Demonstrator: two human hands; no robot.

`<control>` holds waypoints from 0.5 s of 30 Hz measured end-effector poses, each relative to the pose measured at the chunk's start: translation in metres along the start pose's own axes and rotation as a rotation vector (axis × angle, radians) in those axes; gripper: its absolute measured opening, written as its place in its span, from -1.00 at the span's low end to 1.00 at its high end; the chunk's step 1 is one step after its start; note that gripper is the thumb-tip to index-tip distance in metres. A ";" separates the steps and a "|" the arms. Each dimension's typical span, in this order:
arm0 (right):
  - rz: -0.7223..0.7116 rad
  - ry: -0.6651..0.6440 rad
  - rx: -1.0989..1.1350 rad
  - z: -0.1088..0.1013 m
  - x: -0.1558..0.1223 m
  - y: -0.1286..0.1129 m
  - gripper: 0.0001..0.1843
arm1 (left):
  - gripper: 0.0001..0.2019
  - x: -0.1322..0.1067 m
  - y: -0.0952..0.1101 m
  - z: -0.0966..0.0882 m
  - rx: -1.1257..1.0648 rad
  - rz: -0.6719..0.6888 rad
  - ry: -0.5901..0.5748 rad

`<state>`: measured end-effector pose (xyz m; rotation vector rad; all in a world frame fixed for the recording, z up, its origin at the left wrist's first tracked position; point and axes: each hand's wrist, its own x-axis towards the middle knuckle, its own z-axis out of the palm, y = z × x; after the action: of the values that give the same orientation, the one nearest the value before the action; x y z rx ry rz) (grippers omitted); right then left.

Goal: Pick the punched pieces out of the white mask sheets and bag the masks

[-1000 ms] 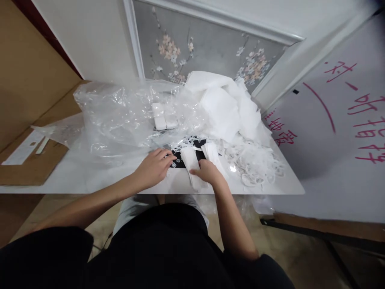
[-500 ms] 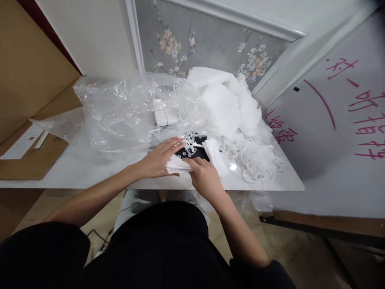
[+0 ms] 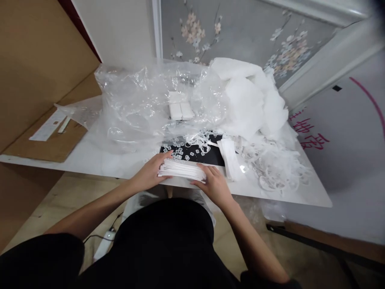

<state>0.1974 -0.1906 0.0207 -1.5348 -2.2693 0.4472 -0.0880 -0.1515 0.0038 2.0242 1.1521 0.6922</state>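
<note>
Between my two hands is a stack of thin white folded strips (image 3: 182, 170), its layered edge facing me at the table's front edge. My left hand (image 3: 152, 170) grips the stack's left end, thumb and fingers on either side of it. The right end sits in the grasp of my right hand (image 3: 213, 181). Just behind lies a black mat (image 3: 207, 156) strewn with small clear square pieces (image 3: 179, 151) and thin white loops (image 3: 201, 141). Another bundle of white strips (image 3: 230, 158) rests right of the mat. What the strips are made of I cannot tell.
A clear plastic bag (image 3: 129, 104) with small white packs (image 3: 181, 110) spreads across the back. White soft sheets (image 3: 245, 102) are heaped behind on the right, above a tangle of white loops (image 3: 276, 168). Cardboard (image 3: 60, 140) lies left; a whiteboard (image 3: 355, 160) stands right.
The stack now shows its layered edge, with a hand at each end; before, my hands were closer together over it. My view has shifted, uncovering more of the black mat and clear pieces.
</note>
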 end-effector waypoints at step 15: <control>0.076 0.074 0.457 0.012 0.001 0.009 -0.66 | -0.42 -0.008 0.006 0.000 -0.222 -0.164 0.018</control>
<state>0.1990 -0.1873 0.0060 -1.3740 -1.8860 0.8480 -0.0885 -0.1605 0.0083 1.7219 1.1814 0.7230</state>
